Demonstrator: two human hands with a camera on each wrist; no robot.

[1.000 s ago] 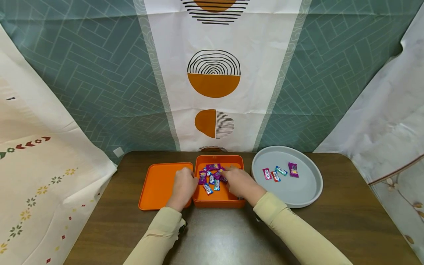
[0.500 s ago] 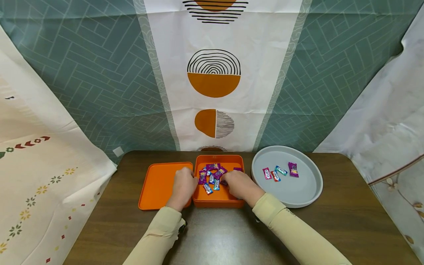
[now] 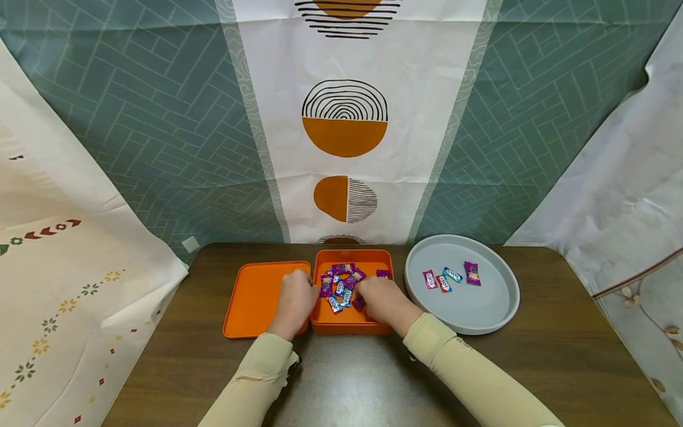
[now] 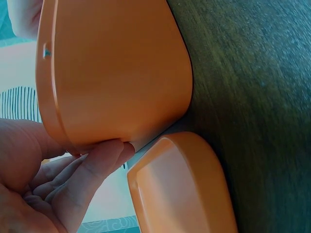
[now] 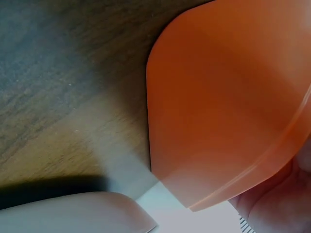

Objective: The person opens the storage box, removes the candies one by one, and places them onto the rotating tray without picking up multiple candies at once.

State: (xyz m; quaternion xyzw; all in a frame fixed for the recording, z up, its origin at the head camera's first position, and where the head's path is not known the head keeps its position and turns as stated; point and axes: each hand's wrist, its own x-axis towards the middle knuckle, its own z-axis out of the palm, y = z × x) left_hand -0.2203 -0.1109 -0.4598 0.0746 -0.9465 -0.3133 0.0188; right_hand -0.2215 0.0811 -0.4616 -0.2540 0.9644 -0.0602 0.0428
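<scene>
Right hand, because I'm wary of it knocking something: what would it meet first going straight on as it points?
Likely the purple packet lying just ahead of the right hand among the candies in the orange box, though depth is hard to judge here.

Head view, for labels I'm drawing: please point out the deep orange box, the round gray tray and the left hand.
Deep orange box (image 3: 352, 330): head view, front wall.
Round gray tray (image 3: 479, 307): head view, bare floor.
Left hand (image 3: 296, 298): head view, back of the hand.
</scene>
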